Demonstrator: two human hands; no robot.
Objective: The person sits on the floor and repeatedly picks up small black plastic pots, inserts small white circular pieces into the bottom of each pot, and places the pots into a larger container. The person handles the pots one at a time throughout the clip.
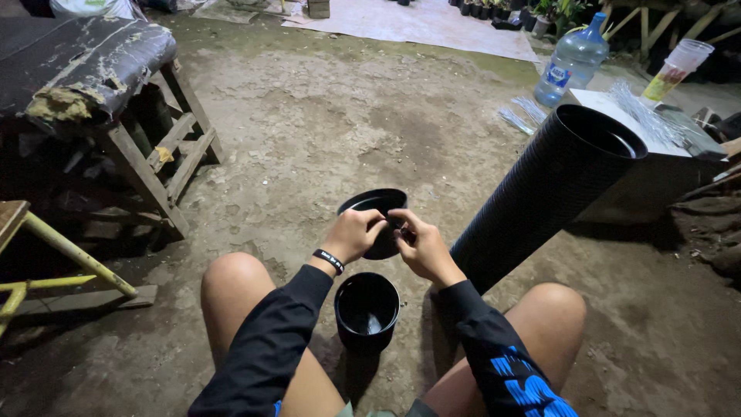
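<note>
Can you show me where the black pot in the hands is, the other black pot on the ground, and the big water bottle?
Held black pot point(369, 202): head view, on its far rim.
Standing black pot point(367, 306): head view, on its dark inside.
Water bottle point(572, 63): head view, on its clear body.

The upper pot point(378, 207) is a small black plastic pot, round, with a smooth rolled rim. It is held clear of the ground, tilted so that its open mouth faces up and toward the camera; its near side is covered where it is gripped. The lower pot point(367, 311) is of the same kind and colour. It stands upright on the dirt ground between the knees, mouth up, directly below and just nearer than the upper pot. Its interior is dark, with a faint sheen at the bottom. The two pots do not touch.
</note>
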